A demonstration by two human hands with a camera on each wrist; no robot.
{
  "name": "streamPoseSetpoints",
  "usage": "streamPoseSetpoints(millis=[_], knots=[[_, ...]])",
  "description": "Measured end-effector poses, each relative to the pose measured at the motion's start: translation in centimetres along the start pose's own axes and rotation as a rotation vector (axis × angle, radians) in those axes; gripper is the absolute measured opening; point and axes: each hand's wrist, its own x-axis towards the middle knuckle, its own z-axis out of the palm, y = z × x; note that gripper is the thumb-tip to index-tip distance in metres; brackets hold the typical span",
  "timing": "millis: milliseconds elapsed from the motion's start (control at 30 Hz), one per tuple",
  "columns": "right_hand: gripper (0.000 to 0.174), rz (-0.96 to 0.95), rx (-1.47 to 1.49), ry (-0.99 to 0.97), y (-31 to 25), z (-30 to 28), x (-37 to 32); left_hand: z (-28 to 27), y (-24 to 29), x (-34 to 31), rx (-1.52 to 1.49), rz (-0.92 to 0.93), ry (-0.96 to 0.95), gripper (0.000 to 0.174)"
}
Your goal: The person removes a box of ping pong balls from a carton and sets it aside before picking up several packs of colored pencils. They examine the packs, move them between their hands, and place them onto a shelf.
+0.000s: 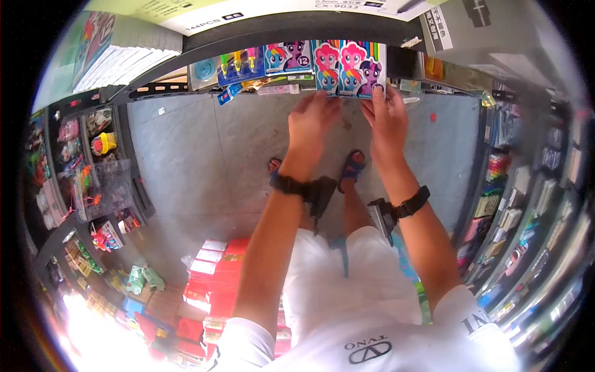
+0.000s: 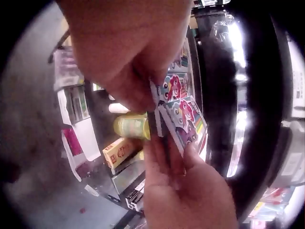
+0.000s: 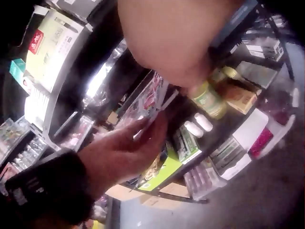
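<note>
Two flat, pony-printed coloured pen boxes stand side by side at the shelf front in the head view. My right hand (image 1: pixel 387 118) grips the right pen box (image 1: pixel 361 69) by its lower right corner, thumb on the printed front. At the lower edge of the left pen box (image 1: pixel 326 69), my left hand (image 1: pixel 315 118) pinches it with its fingers. In the left wrist view, the left hand (image 2: pixel 128 62) is above and the right hand (image 2: pixel 188 191) below, with the box edges close together between them. Another pony-printed box (image 1: pixel 287 59) marked 12 stands to the left on the shelf.
Yellow-tipped pens in a blue pack (image 1: pixel 237 64) lie farther left on the shelf. A yellow-capped bottle (image 2: pixel 132 127) and an orange box (image 2: pixel 119 151) stand near the hands. Large cartons (image 1: pixel 248 15) sit above. Stocked racks (image 1: pixel 502 204) line the sides; red packs (image 1: pixel 229 279) lie behind.
</note>
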Motion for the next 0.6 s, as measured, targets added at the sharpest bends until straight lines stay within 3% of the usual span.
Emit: streamPoseSetpoints(millis=[200,300,400,500,600], knots=[[0.041,0.024,0.068,0.008,-1.0,1.5,1.5,0.0,1.1,0.7,-0.043,0.046,-0.002,0.035],[0.041,0.003,0.096,0.01,-1.1,1.9,2.1,-0.1,1.3,0.7,0.466,0.261,0.172,0.04],[0.04,0.005,0.039,0.011,-1.1,1.8,2.8,0.4,2.8,-1.0,1.451,0.865,0.302,0.054],[0.038,0.006,0.064,-0.018,-0.8,1.6,3.6,1.1,3.9,-0.1,1.646,1.042,0.21,0.073],[0.038,0.046,0.086,-0.022,-1.0,1.6,3.8,1.4,5.0,2.0,1.735,1.105,0.202,0.082]])
